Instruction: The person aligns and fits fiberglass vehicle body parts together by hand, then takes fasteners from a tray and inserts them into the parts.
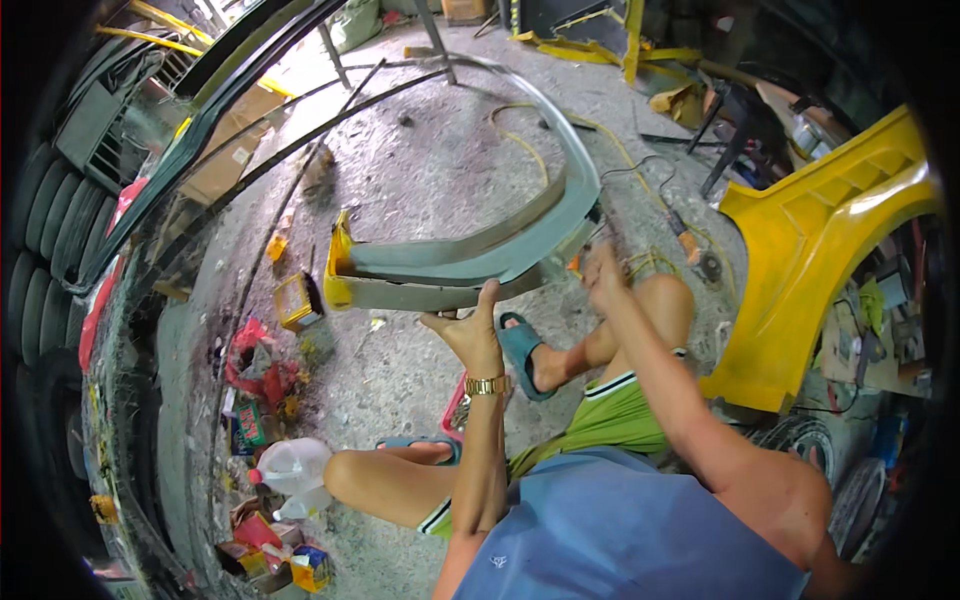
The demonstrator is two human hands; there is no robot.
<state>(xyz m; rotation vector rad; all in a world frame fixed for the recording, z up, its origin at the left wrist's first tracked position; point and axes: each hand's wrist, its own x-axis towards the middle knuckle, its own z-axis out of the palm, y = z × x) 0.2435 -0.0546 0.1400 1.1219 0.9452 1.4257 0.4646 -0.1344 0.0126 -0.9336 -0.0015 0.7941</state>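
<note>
A long curved grey-green trim piece (520,245) with a yellow left end (338,272) hangs above the floor, its thinner upper part arcing back to the upper middle. My left hand (465,335) grips its lower edge near the middle from below, thumb up against it and wrist wearing a gold watch. My right hand (605,275) is closed just below the piece's bend at the right, beside a small orange item (574,263); what its fingers hold is too small to make out.
A yellow body panel (810,280) stands at the right, near an orange-handled power tool (690,248) with cords. Dark frames (150,190) line the left. Plastic jugs (292,463), tins (297,300) and red plastic (260,365) lie left of my sandalled feet; a black chair (720,135) stands behind.
</note>
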